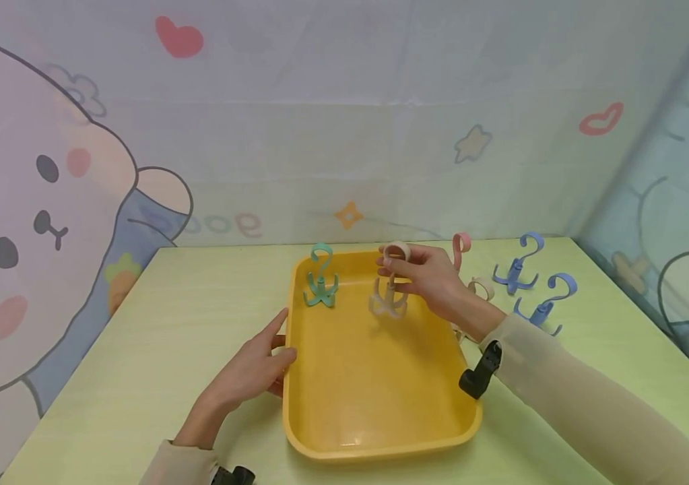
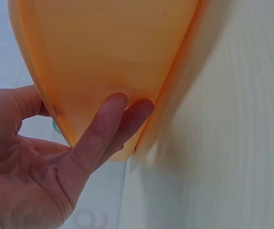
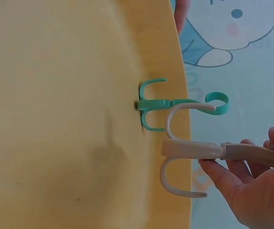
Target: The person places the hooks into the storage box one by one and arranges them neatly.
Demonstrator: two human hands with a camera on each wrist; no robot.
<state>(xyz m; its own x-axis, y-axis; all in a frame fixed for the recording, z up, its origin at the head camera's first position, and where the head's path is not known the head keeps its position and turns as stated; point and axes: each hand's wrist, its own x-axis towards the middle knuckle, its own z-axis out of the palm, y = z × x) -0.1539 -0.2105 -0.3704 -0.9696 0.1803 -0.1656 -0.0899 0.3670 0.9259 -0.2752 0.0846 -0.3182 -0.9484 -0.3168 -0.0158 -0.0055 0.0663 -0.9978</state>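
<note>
My right hand [image 1: 435, 279] pinches a beige four-pronged hook [image 1: 388, 308] by its stem, over the back part of the yellow tray [image 1: 356, 453]. In the right wrist view, the thumb and fingers of that hand [image 3: 256, 186] hold the stem of the beige hook [image 3: 194, 149], prongs over the tray. A green hook [image 1: 321, 293] stands upright in the tray's back left corner. My left hand [image 1: 247, 374] touches the tray's left side. The left wrist view shows that hand [image 2: 41, 167] with fairly straight fingers against the tray's outer wall [image 2: 108, 52].
Two blue hooks [image 1: 515, 277] [image 1: 541, 314] stand on the table [image 1: 599, 377] right of the tray. A pink hook [image 1: 461, 249] and beige ones [image 1: 481, 288] are partly hidden behind my right hand and forearm. A printed cloth [image 1: 320, 135] hangs behind the table.
</note>
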